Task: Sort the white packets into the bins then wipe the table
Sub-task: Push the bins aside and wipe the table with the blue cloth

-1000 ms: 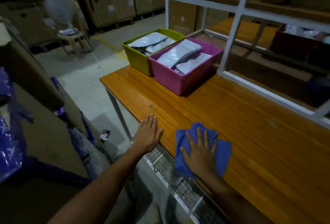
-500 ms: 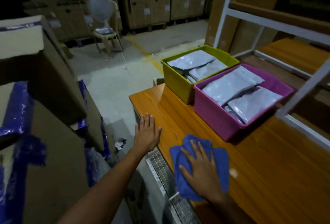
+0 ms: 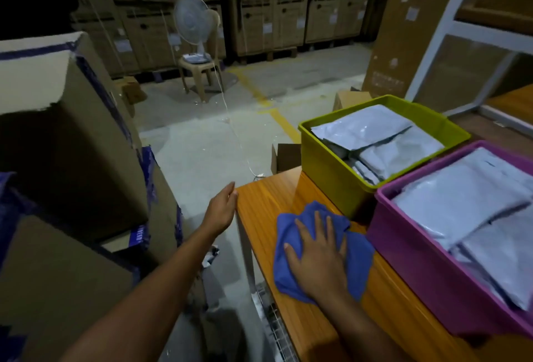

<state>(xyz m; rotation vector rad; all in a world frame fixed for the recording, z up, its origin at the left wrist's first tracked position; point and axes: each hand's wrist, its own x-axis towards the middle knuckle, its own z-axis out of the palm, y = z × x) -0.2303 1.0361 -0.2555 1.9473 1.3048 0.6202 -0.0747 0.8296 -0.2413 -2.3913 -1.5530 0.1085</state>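
Observation:
My right hand [image 3: 315, 257] presses flat, fingers spread, on a crumpled blue cloth [image 3: 291, 275] near the left end of the orange wooden table [image 3: 259, 203]. My left hand [image 3: 222, 208] rests with straight fingers against the table's left edge. Just beyond the cloth stands a green bin [image 3: 326, 165] holding white packets [image 3: 366, 127]. To its right a pink bin [image 3: 427, 278] holds more white packets [image 3: 458, 200]. No loose packets lie on the visible tabletop.
Large cardboard boxes with blue tape [image 3: 66, 145] stand close on the left. A white shelf frame [image 3: 438, 32] rises at the right. A wire rack [image 3: 277, 330] runs under the table's near edge. A fan on a plastic chair [image 3: 196, 52] stands across the floor.
The view has swung left. My right hand has slid the blue cloth toward the table's left end, close to the bins. My left hand has shifted from the tabletop to the table's left edge.

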